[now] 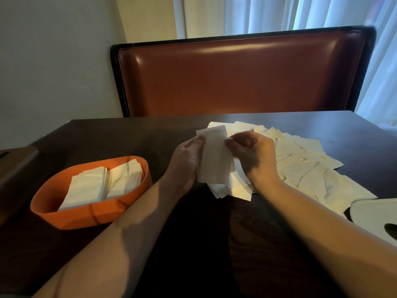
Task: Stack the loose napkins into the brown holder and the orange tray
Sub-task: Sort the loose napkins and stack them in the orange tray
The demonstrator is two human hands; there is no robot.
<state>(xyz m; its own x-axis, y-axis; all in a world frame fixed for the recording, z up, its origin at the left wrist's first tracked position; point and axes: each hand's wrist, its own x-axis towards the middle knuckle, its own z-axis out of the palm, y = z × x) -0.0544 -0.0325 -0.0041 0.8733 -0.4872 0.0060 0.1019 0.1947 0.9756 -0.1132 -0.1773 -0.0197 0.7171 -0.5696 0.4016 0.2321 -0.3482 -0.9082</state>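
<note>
Two bare forearms reach over a dark table (120, 134). Both hands hold a folded white napkin (213, 157) upright above the table, approx. centre of view. The left hand (185, 163) grips the napkin's left edge, thumb on the front near the top, fingers curled behind. The right hand (253, 153) pinches the right edge near the top w/ thumb and fingertips, other fingers curled in.

Below and to the right of the hands, a loose pile of napkins (300, 166) lies spread flat on the table, sheets overlapping at angles.

Left of the hands sits the orange tray (86, 216), an oval tub w/ two short stacks of napkins inside, side by side. Further left, at the frame edge, is the brown holder (15, 168); its contents can't be seen.

A white object w/ a dark hole (378, 216) shows at the right edge. Behind the table: a brown padded seat back (236, 78), pale wall, sheer curtains (300, 14).
</note>
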